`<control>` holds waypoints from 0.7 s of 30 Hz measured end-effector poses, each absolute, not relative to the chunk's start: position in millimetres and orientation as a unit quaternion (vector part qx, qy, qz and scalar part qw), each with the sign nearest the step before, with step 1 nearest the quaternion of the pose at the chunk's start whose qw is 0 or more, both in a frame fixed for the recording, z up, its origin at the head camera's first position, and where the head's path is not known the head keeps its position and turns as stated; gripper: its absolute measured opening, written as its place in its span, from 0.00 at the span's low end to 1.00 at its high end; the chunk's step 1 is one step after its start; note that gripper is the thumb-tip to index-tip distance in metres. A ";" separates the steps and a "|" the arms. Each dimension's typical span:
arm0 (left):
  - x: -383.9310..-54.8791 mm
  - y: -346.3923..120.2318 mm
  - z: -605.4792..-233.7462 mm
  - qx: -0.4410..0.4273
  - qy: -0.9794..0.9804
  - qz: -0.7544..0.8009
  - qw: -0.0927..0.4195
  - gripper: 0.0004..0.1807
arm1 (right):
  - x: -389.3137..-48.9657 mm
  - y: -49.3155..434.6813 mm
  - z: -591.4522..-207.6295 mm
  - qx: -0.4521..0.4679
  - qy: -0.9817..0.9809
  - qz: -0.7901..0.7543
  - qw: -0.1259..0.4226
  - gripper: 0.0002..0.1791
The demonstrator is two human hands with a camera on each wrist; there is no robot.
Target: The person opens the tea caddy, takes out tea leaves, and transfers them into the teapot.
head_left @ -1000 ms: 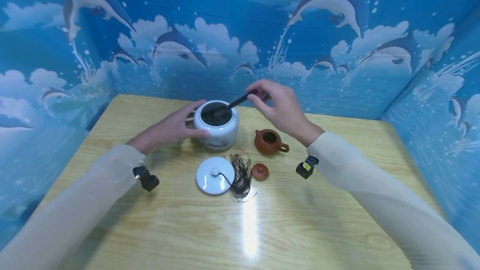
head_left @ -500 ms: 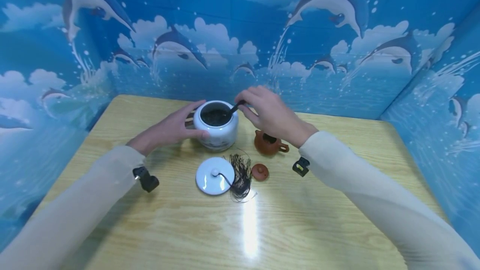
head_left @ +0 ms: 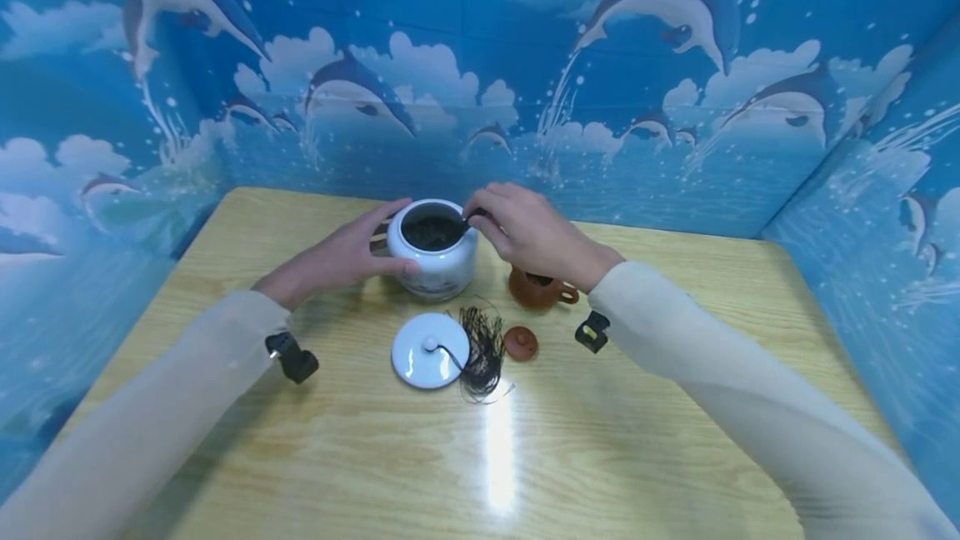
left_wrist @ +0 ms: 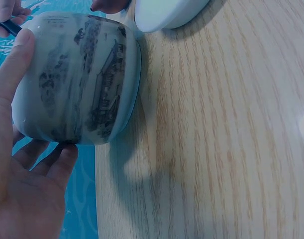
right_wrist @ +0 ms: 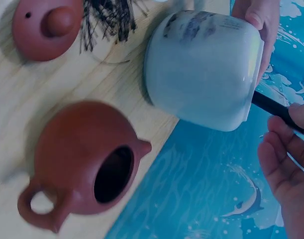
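Observation:
At the back of the table a white porcelain jar (head_left: 432,269) with a dark painted scene holds dark loose contents. My left hand (head_left: 348,252) grips it from the left, its thumb and fingers spread around the wall. At the jar's right rim my right hand (head_left: 525,232) pinches the handle of a black scoop (right_wrist: 273,108) between thumb and fingers. The scoop slants down into the mouth, its lower end hidden inside. Below the right hand stands a brown clay teapot (right_wrist: 82,154) without its lid, partly covered by that hand in the head view.
In front of the jar lie its white lid (head_left: 416,357), a tangle of thin dark strands (head_left: 483,352) and the small brown teapot lid (head_left: 520,343). The wooden table (head_left: 360,465) meets a blue dolphin-print backdrop (head_left: 480,40) behind and at both sides.
My right hand has moved left and slightly down to the jar's rim, bringing the scoop deeper and steeper into the jar. It now overlaps the teapot. My left hand and the jar stay put.

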State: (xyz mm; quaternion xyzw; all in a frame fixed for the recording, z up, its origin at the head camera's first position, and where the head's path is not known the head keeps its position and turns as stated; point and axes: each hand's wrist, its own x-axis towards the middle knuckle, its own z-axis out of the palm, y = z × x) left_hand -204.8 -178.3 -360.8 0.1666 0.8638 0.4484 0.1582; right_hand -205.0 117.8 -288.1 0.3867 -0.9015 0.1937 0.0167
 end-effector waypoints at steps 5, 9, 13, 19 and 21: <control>-205.3 -178.6 -361.6 0.172 0.863 0.450 0.154 0.65 | -205.5 114.2 -290.7 0.340 -0.909 0.240 0.012 0.13; -205.5 -177.6 -361.7 0.170 0.863 0.450 0.153 0.65 | -205.1 113.5 -296.7 0.296 -0.911 0.288 -0.003 0.14; -206.0 -176.9 -361.5 0.169 0.864 0.449 0.154 0.66 | -203.7 114.0 -304.6 0.265 -0.907 0.327 -0.027 0.15; -206.1 -177.5 -361.3 0.169 0.863 0.450 0.154 0.66 | -203.2 113.5 -313.4 0.222 -0.891 0.392 -0.055 0.16; -205.6 -177.9 -361.4 0.168 0.865 0.448 0.155 0.66 | -202.7 113.0 -315.6 0.206 -0.884 0.414 -0.067 0.16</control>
